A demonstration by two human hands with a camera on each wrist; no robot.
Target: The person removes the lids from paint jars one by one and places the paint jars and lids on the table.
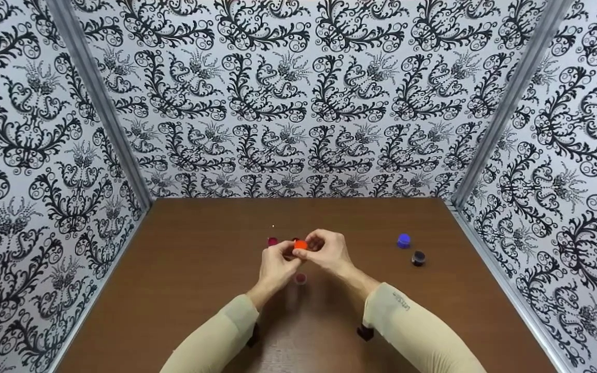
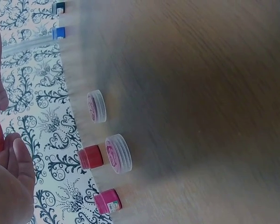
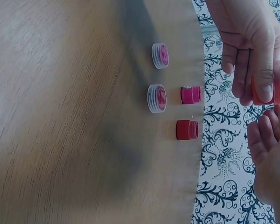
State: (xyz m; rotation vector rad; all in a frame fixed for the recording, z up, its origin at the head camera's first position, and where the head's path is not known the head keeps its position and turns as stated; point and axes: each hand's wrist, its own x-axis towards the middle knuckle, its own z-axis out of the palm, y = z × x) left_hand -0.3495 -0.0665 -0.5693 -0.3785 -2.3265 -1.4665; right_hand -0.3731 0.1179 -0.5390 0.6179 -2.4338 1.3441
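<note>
Above the middle of the table, my left hand and my right hand meet at a small orange-red paint jar. In the right wrist view the left thumb lies along the jar and grips it. My right hand's thumb and fingers pinch it from the other side. Below the hands stand a red paint jar and a magenta paint jar, both with bare threaded necks. Two clear ribbed lids, stained pinkish red inside, lie on the table nearer me.
A blue jar and a black jar stand on the right of the brown table. Patterned panels with metal posts enclose the table at the back and sides. A tiny white speck lies beyond the hands.
</note>
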